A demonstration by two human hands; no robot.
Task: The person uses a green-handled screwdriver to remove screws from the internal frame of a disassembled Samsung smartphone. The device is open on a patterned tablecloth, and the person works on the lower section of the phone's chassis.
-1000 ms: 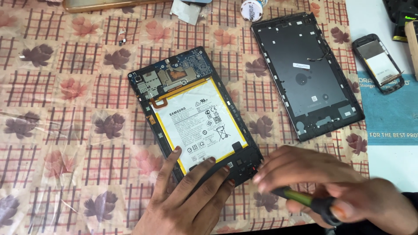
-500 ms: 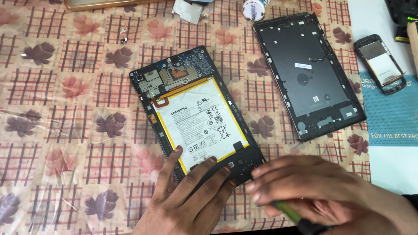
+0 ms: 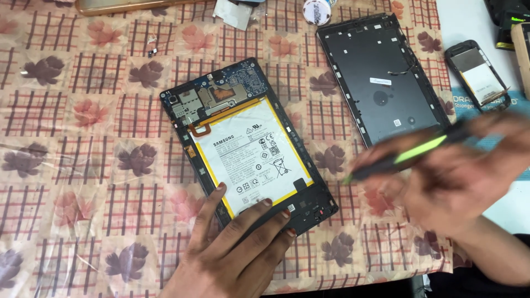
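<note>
At the far left we see only the leaf-patterned tablecloth (image 3: pixel 83 165), with a few tiny screws (image 3: pixel 152 52) lying loose near the top. Next comes the opened tablet (image 3: pixel 248 149), lying flat and tilted on the cloth, its circuit board (image 3: pixel 221 94) at the upper end and its big white battery (image 3: pixel 251 154) filling the middle. Our left hand (image 3: pixel 232 259) presses on its lower edge, fingers spread wide, tips on the battery and frame. We judge the tablet light, thin and stiff but fragile inside; it is best held by the black outer frame, keeping off the soft battery and the orange ribbon cable (image 3: pixel 200 131). Further right lies the removed back cover (image 3: pixel 383 77), inside up. Our right hand (image 3: pixel 458 182), blurred, grips a black-and-green screwdriver (image 3: pixel 408 157) above the cloth, well apart from the tablet. At the far right sits a small phone shell (image 3: pixel 477 74).
</note>
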